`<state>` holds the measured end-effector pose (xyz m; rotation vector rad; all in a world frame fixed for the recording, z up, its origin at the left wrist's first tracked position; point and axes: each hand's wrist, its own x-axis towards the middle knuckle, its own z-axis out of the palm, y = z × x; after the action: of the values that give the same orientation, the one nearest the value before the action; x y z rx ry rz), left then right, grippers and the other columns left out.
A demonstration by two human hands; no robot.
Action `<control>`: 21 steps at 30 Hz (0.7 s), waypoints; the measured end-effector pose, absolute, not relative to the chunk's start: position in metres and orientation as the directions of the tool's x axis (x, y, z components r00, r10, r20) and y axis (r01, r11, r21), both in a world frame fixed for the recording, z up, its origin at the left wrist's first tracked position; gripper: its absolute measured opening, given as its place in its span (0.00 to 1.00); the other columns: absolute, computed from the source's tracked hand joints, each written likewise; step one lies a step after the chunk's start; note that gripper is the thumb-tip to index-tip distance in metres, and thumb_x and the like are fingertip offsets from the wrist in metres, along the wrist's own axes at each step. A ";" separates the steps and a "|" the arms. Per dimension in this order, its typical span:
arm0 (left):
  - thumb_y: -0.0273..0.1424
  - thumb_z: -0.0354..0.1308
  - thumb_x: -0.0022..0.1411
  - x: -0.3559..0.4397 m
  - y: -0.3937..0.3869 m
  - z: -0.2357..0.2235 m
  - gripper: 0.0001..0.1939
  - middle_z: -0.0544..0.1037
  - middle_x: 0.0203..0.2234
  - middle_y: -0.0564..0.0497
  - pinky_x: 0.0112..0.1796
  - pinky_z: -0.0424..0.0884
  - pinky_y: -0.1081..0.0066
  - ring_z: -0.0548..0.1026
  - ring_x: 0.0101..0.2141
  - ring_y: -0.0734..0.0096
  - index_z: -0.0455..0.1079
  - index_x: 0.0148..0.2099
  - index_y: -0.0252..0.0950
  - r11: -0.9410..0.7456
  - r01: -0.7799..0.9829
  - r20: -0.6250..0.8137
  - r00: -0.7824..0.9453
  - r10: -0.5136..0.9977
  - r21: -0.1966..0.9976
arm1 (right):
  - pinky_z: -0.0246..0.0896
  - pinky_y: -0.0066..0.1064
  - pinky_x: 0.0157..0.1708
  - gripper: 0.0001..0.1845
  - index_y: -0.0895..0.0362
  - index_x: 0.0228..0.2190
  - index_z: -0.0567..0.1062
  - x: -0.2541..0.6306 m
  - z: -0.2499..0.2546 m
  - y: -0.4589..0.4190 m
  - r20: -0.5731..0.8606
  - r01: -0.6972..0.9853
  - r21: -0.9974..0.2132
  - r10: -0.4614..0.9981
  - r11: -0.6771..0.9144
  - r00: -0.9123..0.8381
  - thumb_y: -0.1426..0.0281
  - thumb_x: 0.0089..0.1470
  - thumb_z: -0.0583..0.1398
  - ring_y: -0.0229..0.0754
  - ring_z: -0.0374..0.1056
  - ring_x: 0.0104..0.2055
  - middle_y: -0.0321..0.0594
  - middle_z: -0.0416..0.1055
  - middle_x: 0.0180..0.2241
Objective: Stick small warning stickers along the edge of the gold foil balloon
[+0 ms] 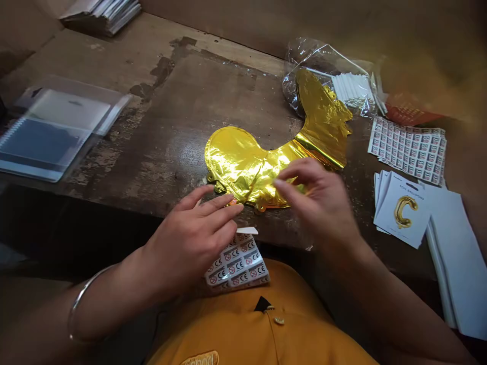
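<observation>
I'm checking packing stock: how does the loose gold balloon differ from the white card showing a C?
The gold foil balloon is large, shiny and crinkled; the white card is smooth, with only a small gold C pictured. The balloon lies singly on the wooden table, while the card overlaps similar cards. Both show gold foil.

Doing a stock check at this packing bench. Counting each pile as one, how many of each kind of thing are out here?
Gold foil balloons: 1
Clear bags of white sticks: 1
Sticker sheet piles: 2
Printed foil balloon card piles: 1
Plain white card stacks: 1
Clear sleeves: 1
Paper stacks: 1
Red printed items: 1
Total: 9
</observation>
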<state>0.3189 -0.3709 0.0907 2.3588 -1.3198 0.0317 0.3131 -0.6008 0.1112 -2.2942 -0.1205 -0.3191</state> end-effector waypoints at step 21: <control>0.22 0.50 0.65 0.332 -0.371 0.062 0.08 0.76 0.51 0.42 0.63 0.50 0.50 0.72 0.54 0.60 0.71 0.38 0.31 -0.393 -0.830 0.193 0.494 -0.848 0.396 | 0.59 0.29 0.28 0.06 0.58 0.24 0.74 0.347 0.074 -0.575 -0.095 0.018 -0.736 0.130 -0.676 0.987 0.70 0.51 0.62 0.36 0.64 0.28 0.36 0.69 0.26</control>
<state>0.3320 -0.3708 0.0623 2.3006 -1.3865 -0.0554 0.3466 -0.5752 0.0739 -2.3090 -0.1021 0.1766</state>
